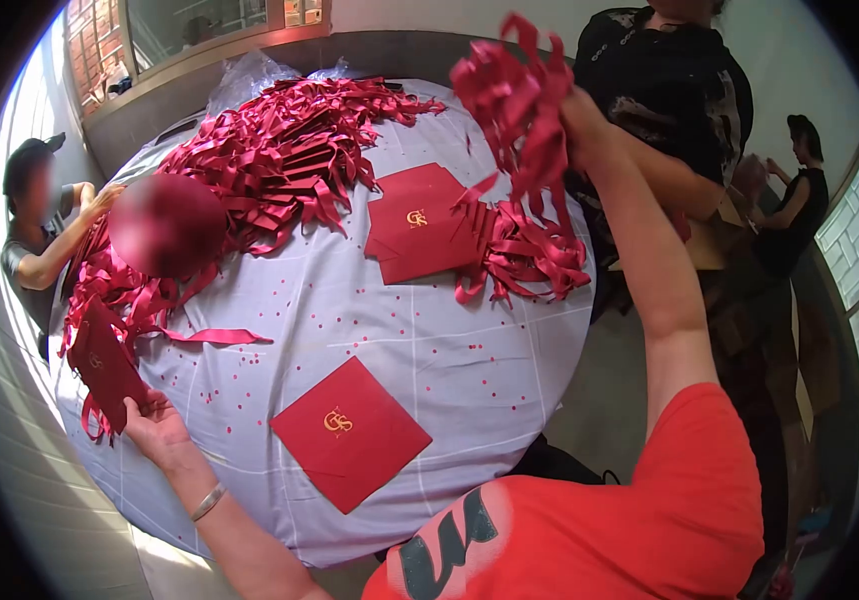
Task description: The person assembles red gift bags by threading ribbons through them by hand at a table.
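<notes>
My left hand (156,424) pinches the lower edge of a dark red flat paper gift bag (107,372) with a gold logo, at the left side of the table. Raised at the upper right, my right hand (579,128) grips a bunch of red ribbons (517,110), which hang and spread out from it. Ribbons partly cover its fingers. Before me lies a red gift bag (351,435) with gold lettering, flat and turned cornerwise. Farther back is a stack of red bags (419,228), with its ribbon handles (539,258) fanned to the right.
A long heap of ribboned red bags (279,150) curves along the table's far left. Small red dots are scattered on the white tablecloth (319,325). One person (44,215) stands at left, another in black (664,90) at right, a third (799,195) farther back.
</notes>
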Demonstrator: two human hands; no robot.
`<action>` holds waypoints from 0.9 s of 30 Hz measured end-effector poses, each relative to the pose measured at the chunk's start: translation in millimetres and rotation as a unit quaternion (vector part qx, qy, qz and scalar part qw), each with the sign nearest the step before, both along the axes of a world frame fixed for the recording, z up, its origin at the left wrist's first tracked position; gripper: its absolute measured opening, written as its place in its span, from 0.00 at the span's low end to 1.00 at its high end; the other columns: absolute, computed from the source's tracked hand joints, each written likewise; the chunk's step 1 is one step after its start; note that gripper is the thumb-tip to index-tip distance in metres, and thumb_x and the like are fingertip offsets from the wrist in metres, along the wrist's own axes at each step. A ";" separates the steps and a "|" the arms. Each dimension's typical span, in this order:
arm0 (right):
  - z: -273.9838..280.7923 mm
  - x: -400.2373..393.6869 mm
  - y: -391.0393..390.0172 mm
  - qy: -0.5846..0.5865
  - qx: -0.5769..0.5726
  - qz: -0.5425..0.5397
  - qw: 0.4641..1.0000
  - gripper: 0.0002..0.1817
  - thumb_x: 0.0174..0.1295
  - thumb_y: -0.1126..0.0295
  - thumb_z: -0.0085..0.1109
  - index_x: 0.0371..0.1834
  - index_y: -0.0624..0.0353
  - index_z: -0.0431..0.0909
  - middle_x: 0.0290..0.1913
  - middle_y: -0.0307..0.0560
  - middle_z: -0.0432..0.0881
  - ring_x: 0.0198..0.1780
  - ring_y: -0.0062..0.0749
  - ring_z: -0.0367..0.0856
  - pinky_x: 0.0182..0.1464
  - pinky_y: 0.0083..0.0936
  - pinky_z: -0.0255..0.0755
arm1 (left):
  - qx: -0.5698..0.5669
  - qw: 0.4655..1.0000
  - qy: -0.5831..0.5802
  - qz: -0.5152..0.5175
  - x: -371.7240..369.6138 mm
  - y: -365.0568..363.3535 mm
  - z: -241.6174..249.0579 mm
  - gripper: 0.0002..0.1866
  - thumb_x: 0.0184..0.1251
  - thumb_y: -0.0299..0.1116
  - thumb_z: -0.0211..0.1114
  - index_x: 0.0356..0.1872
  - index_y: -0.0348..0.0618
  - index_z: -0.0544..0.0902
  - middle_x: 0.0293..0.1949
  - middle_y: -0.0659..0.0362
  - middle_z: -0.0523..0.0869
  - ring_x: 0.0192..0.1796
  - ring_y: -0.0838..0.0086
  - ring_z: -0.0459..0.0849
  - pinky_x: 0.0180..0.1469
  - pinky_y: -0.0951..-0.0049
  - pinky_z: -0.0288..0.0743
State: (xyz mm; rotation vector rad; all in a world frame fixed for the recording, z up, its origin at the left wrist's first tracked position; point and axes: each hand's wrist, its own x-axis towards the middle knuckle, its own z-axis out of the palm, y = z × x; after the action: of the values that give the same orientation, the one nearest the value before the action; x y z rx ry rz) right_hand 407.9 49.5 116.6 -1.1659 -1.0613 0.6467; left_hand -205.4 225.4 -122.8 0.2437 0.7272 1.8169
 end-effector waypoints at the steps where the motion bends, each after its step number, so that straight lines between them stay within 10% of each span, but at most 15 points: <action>1: -19.5 8.4 -9.7 0.029 -0.011 -0.027 0.999 0.19 0.70 0.58 0.54 0.57 0.57 0.74 0.50 0.45 0.82 0.44 0.28 0.84 0.44 0.26 0.80 | 0.000 1.000 0.000 0.002 -0.3 0.8 -1.6 0.11 0.75 0.34 0.56 0.44 0.36 0.79 0.32 0.54 0.84 0.29 0.68 0.80 0.34 0.73 0.79; 3: -68.5 9.5 -28.4 0.034 0.040 -0.018 0.998 0.15 0.69 0.62 0.55 0.54 0.57 0.76 0.46 0.42 0.83 0.42 0.27 0.84 0.44 0.27 0.78 | 0.006 1.000 -0.003 -0.006 1.4 1.8 -4.8 0.11 0.75 0.35 0.58 0.44 0.37 0.80 0.30 0.55 0.84 0.28 0.69 0.80 0.33 0.73 0.79; 4: -106.2 22.6 -32.5 -0.013 -0.045 -0.191 0.980 0.16 0.64 0.66 0.57 0.52 0.60 0.78 0.43 0.44 0.85 0.41 0.31 0.84 0.48 0.31 0.78 | 0.008 1.000 -0.002 -0.005 4.0 1.6 -4.5 0.11 0.75 0.35 0.58 0.44 0.37 0.80 0.30 0.55 0.84 0.28 0.69 0.80 0.33 0.73 0.79; 5: -172.5 79.7 -24.8 -0.366 -0.158 -0.305 0.865 0.18 0.57 0.71 0.57 0.51 0.65 0.78 0.40 0.52 0.86 0.42 0.48 0.85 0.50 0.37 0.77 | -0.005 1.000 -0.001 -0.009 7.6 0.6 -3.5 0.11 0.74 0.35 0.58 0.43 0.37 0.80 0.30 0.56 0.85 0.27 0.69 0.80 0.33 0.73 0.79; 7: -215.8 37.1 -41.6 -0.481 -0.286 -0.296 0.774 0.22 0.46 0.77 0.52 0.49 0.69 0.77 0.54 0.73 0.77 0.55 0.68 0.77 0.60 0.47 0.72 | -0.017 1.000 -0.007 -0.021 8.3 4.0 -8.3 0.10 0.74 0.35 0.60 0.43 0.38 0.81 0.31 0.56 0.85 0.27 0.70 0.81 0.33 0.74 0.79; 13: -148.0 12.6 -41.9 -0.586 -0.337 -0.062 0.735 0.18 0.44 0.61 0.65 0.40 0.54 0.85 0.40 0.60 0.85 0.47 0.53 0.84 0.53 0.46 0.76 | -0.007 0.999 -0.031 0.013 22.8 -16.9 27.7 0.06 0.71 0.31 0.62 0.43 0.42 0.81 0.31 0.59 0.83 0.27 0.72 0.78 0.27 0.75 0.75; 17: -97.1 -39.7 -51.8 -0.666 -0.367 -0.130 0.636 0.31 0.40 0.56 0.75 0.50 0.55 0.78 0.50 0.58 0.82 0.51 0.52 0.83 0.55 0.42 0.76 | 0.021 0.993 -0.101 0.049 8.5 -31.5 51.0 0.08 0.74 0.32 0.57 0.41 0.39 0.80 0.31 0.56 0.83 0.28 0.70 0.80 0.32 0.71 0.78; 20: -79.4 -76.9 -40.1 -0.729 -0.363 -0.113 0.569 0.21 0.42 0.56 0.75 0.36 0.56 0.84 0.36 0.55 0.85 0.42 0.49 0.86 0.48 0.43 0.78 | 0.028 0.987 -0.134 0.083 -1.9 -33.0 50.6 0.08 0.75 0.32 0.55 0.42 0.39 0.79 0.32 0.57 0.83 0.29 0.71 0.80 0.32 0.72 0.78; 23: -90.0 -124.8 -5.4 -0.773 -0.229 -0.138 0.576 0.09 0.52 0.65 0.66 0.28 0.60 0.83 0.32 0.56 0.84 0.36 0.51 0.85 0.41 0.41 0.79 | 0.042 0.983 -0.154 0.085 -2.2 -36.4 55.7 0.09 0.76 0.32 0.54 0.42 0.39 0.79 0.31 0.57 0.84 0.29 0.71 0.80 0.32 0.72 0.78; 27: -102.7 -236.9 51.2 -0.686 -0.040 0.067 0.723 0.11 0.57 0.63 0.66 0.28 0.59 0.80 0.33 0.52 0.84 0.36 0.50 0.84 0.38 0.42 0.77 | 0.064 0.979 -0.167 0.097 -1.3 -40.4 62.9 0.09 0.75 0.32 0.54 0.42 0.39 0.80 0.30 0.57 0.84 0.28 0.71 0.81 0.32 0.73 0.77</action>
State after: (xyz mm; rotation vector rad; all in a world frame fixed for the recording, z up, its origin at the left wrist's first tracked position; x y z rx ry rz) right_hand 171.0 100.7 13.9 -1.6497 -2.3860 -0.2456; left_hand -206.7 184.9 -59.9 -0.0534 0.4087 2.0279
